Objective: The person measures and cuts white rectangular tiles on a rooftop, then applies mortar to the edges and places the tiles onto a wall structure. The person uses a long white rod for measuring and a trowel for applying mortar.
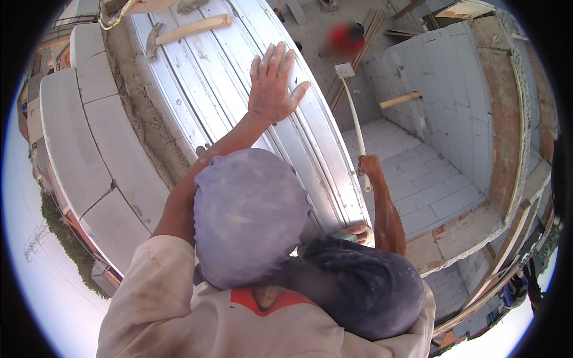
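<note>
My left hand (273,89) lies flat on a ribbed, shiny metal sheet (215,77), its fingers a little apart and nothing in it. My right hand (370,167) is wrapped round the lower end of a hammer with a long pale handle (356,122). The hammer's pale, blocky head (344,70) points away from me, over the drop past the sheet's right edge. My bent knees, one in dusty grey-blue cloth (250,215) and one in darker cloth (364,286), hide the near part of the sheet. Part of a foot (358,232) shows beside them.
A claw hammer (188,34) with a wooden handle lies on the sheet's far left. Grey block wall (77,131) and rough mortar run along the left. On the right, a deep block-walled room (436,119) drops away; a wooden stick (400,100) juts there. A blurred red shape (346,40) shows below.
</note>
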### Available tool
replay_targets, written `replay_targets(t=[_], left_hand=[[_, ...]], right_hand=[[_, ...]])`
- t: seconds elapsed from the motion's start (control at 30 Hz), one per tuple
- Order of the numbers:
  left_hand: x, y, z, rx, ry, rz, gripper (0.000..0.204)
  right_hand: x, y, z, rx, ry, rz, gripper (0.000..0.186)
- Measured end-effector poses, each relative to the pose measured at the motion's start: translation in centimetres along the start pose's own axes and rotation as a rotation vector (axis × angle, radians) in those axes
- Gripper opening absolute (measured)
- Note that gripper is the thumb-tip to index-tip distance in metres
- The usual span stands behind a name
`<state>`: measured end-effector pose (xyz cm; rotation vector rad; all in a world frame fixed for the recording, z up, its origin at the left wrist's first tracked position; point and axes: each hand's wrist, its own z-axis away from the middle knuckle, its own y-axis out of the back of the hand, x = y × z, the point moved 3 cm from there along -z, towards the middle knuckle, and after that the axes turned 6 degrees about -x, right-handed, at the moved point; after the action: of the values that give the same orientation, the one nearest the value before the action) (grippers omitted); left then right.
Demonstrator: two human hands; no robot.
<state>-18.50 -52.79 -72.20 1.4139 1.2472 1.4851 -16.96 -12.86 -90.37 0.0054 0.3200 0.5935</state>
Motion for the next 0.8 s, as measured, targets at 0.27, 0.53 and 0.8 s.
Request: replay_targets(t=[0.27, 0.53, 0.8], left_hand=[[0.1, 0.0, -0.1, 0.004, -0.009, 0.013, 0.082], [-0.1, 0.0, 0.1, 0.001, 0.001, 0.0, 0.082], [-0.1, -0.1, -0.1, -0.007, 0.001, 0.003, 0.082]], right_hand=[[-0.1, -0.5, -1.2, -0.006, -0.005, -0.096, 0.011], [-0.7, -1.0, 0.0, 0.018, 0.05, -0.047, 0.015], [-2.8, -1.5, -1.0, 0.017, 0.045, -0.053, 0.016]])
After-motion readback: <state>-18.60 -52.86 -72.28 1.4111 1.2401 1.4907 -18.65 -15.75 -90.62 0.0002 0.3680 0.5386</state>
